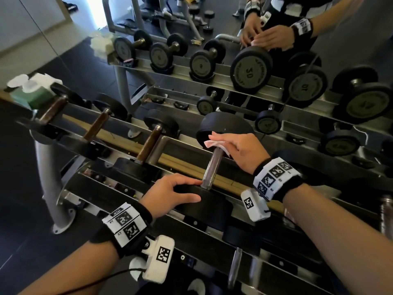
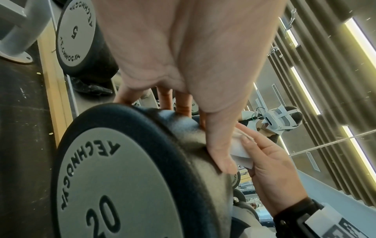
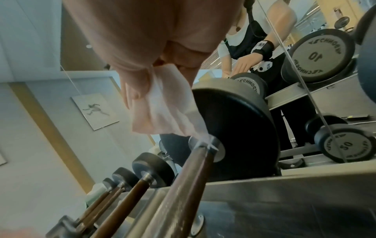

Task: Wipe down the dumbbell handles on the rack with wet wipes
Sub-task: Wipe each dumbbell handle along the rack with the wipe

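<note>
On the rack's top tier lies a dumbbell marked 20 (image 2: 114, 177), its metal handle (image 1: 212, 167) pointing away from me. My left hand (image 1: 191, 190) grips the near black head, thumb (image 2: 219, 153) and fingers curved over its rim. My right hand (image 1: 229, 143) pinches a white wet wipe (image 1: 212, 144) at the far end of the handle, just below the far head (image 1: 223, 126). In the right wrist view the wipe (image 3: 162, 104) hangs from my fingers (image 3: 132, 90) and its lower corner touches the handle (image 3: 183, 177) where it meets the head (image 3: 240, 128).
To the left, three smaller dumbbells with brown handles (image 1: 148, 143) lie on the same tier. A green wet-wipe pack (image 1: 36, 92) sits at the rack's left end. A mirror (image 1: 251, 69) behind reflects the rack and my hands. More handles (image 1: 235, 267) lie on the lower tier.
</note>
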`<state>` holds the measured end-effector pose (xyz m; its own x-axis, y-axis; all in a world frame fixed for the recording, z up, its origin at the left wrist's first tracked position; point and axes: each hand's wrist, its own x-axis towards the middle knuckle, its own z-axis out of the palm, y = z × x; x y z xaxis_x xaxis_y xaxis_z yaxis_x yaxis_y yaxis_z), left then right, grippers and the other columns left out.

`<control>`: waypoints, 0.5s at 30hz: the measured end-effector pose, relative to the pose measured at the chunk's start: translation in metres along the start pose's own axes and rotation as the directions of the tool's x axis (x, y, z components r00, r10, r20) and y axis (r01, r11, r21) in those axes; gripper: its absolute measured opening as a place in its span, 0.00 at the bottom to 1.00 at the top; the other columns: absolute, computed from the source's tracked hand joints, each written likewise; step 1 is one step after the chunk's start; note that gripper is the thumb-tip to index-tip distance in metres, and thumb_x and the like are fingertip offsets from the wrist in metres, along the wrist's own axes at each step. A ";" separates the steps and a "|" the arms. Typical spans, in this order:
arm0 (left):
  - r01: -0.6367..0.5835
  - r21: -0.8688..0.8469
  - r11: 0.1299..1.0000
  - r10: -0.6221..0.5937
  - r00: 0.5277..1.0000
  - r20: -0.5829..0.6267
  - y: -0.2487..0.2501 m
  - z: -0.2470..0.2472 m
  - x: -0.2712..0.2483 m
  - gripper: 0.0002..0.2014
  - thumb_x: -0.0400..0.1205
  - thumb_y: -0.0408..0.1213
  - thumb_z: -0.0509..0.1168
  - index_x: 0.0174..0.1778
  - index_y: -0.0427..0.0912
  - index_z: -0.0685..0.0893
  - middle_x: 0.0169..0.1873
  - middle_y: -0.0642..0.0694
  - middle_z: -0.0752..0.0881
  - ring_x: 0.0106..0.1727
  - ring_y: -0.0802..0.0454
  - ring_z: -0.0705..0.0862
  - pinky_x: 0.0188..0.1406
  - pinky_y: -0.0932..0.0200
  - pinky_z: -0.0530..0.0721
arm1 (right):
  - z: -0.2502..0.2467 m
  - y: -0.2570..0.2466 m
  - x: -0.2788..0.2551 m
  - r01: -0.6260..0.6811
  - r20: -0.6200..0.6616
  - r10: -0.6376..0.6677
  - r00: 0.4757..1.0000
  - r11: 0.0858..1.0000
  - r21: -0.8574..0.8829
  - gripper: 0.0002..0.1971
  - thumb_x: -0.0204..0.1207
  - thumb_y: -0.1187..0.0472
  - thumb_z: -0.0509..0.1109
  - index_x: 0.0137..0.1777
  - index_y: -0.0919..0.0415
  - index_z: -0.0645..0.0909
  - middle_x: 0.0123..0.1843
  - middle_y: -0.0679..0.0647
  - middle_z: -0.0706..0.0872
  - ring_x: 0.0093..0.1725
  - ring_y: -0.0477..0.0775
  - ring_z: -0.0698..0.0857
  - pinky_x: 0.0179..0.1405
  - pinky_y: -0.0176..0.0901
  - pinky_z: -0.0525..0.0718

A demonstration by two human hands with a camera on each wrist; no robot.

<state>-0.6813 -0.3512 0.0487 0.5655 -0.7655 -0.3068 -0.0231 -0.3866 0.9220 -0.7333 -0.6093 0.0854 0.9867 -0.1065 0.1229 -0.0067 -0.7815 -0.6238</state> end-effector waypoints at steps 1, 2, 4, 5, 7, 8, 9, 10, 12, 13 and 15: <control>0.002 -0.002 1.000 -0.002 1.000 -0.004 0.000 0.000 0.000 0.20 0.72 0.45 0.79 0.58 0.67 0.89 0.55 0.61 0.87 0.57 0.63 0.87 0.56 0.62 0.88 | 0.004 0.001 -0.001 0.010 0.057 -0.009 0.998 1.000 -0.022 0.17 0.87 0.62 0.61 0.72 0.49 0.82 0.66 0.51 0.88 0.66 0.52 0.86 0.70 0.44 0.80; 0.004 0.001 1.000 -0.004 1.000 -0.014 0.001 0.001 0.000 0.20 0.72 0.44 0.80 0.58 0.66 0.89 0.55 0.61 0.87 0.56 0.63 0.87 0.55 0.62 0.88 | 0.010 0.002 -0.003 0.003 0.151 0.009 0.988 0.997 -0.077 0.17 0.88 0.60 0.60 0.72 0.48 0.82 0.66 0.52 0.88 0.66 0.53 0.86 0.70 0.46 0.79; 0.009 0.026 1.000 -0.007 0.999 -0.050 0.002 0.002 -0.001 0.19 0.71 0.45 0.80 0.57 0.64 0.90 0.53 0.60 0.88 0.54 0.66 0.87 0.53 0.64 0.88 | 0.024 0.004 -0.014 -0.009 0.318 0.069 0.945 0.982 -0.187 0.17 0.88 0.54 0.59 0.72 0.44 0.81 0.67 0.53 0.87 0.66 0.54 0.85 0.69 0.47 0.79; 0.011 0.047 0.999 -0.007 0.997 -0.071 0.002 0.002 -0.002 0.19 0.70 0.46 0.81 0.56 0.64 0.90 0.53 0.60 0.88 0.53 0.68 0.86 0.53 0.65 0.88 | 0.029 0.005 -0.020 -0.021 0.350 0.081 0.933 0.985 -0.170 0.17 0.87 0.53 0.60 0.72 0.44 0.81 0.69 0.52 0.85 0.68 0.53 0.83 0.72 0.46 0.77; 0.006 0.106 0.994 0.005 0.995 -0.102 0.001 0.002 -0.003 0.19 0.70 0.49 0.80 0.57 0.63 0.89 0.54 0.60 0.86 0.54 0.70 0.84 0.53 0.68 0.85 | 0.033 0.007 -0.025 -0.019 0.356 0.044 0.933 0.997 -0.074 0.18 0.86 0.59 0.62 0.74 0.50 0.81 0.76 0.52 0.80 0.77 0.53 0.76 0.80 0.47 0.69; 0.000 0.133 0.991 0.015 0.994 -0.107 0.001 0.003 -0.004 0.20 0.70 0.51 0.80 0.57 0.64 0.88 0.55 0.60 0.85 0.55 0.70 0.83 0.55 0.68 0.83 | 0.033 0.008 -0.024 0.010 0.380 0.023 0.925 0.996 -0.085 0.20 0.86 0.64 0.61 0.76 0.53 0.78 0.80 0.53 0.75 0.81 0.55 0.71 0.83 0.50 0.65; -0.005 0.149 0.989 0.021 0.994 -0.107 0.000 0.003 -0.004 0.20 0.70 0.52 0.80 0.58 0.64 0.88 0.55 0.61 0.84 0.56 0.69 0.82 0.58 0.66 0.82 | 0.033 0.008 -0.022 0.044 0.412 0.007 0.911 0.992 -0.116 0.21 0.86 0.67 0.59 0.78 0.56 0.75 0.83 0.54 0.71 0.84 0.56 0.65 0.84 0.52 0.61; -0.006 0.151 0.988 0.021 0.995 -0.102 -0.001 0.003 -0.005 0.21 0.70 0.52 0.79 0.59 0.65 0.87 0.56 0.61 0.84 0.57 0.68 0.82 0.60 0.63 0.83 | 0.032 0.008 -0.020 0.061 0.446 0.012 0.895 0.987 -0.150 0.22 0.86 0.68 0.57 0.79 0.57 0.72 0.85 0.54 0.66 0.86 0.57 0.60 0.86 0.52 0.57; 0.001 0.127 0.992 0.010 0.996 -0.087 -0.001 0.001 -0.005 0.21 0.70 0.52 0.79 0.59 0.67 0.87 0.56 0.61 0.84 0.57 0.67 0.83 0.62 0.59 0.84 | 0.029 0.004 -0.018 0.071 0.479 0.026 0.877 0.980 -0.184 0.23 0.87 0.69 0.55 0.81 0.57 0.69 0.87 0.54 0.61 0.87 0.56 0.54 0.87 0.49 0.49; 0.003 0.110 0.994 0.006 0.997 -0.078 -0.002 0.000 -0.005 0.21 0.70 0.52 0.79 0.59 0.69 0.87 0.56 0.62 0.84 0.56 0.68 0.83 0.61 0.59 0.85 | 0.029 0.003 -0.018 0.075 0.488 0.031 0.872 0.978 -0.195 0.23 0.87 0.69 0.55 0.82 0.58 0.68 0.87 0.55 0.60 0.88 0.56 0.52 0.87 0.48 0.47; 0.001 0.104 0.995 0.006 0.998 -0.068 -0.004 -0.001 -0.005 0.21 0.69 0.53 0.78 0.57 0.73 0.86 0.58 0.66 0.82 0.57 0.72 0.81 0.60 0.64 0.84 | 0.029 -0.001 -0.020 0.096 0.559 0.048 0.828 0.969 -0.226 0.25 0.87 0.69 0.55 0.83 0.57 0.64 0.88 0.55 0.57 0.88 0.57 0.49 0.86 0.46 0.45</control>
<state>-0.6830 -0.3452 0.0466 0.6201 -0.7312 -0.2843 -0.1083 -0.4387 0.8921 -0.7484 -0.5886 0.0607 0.9072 0.2181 -0.3599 0.0519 -0.9067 -0.4186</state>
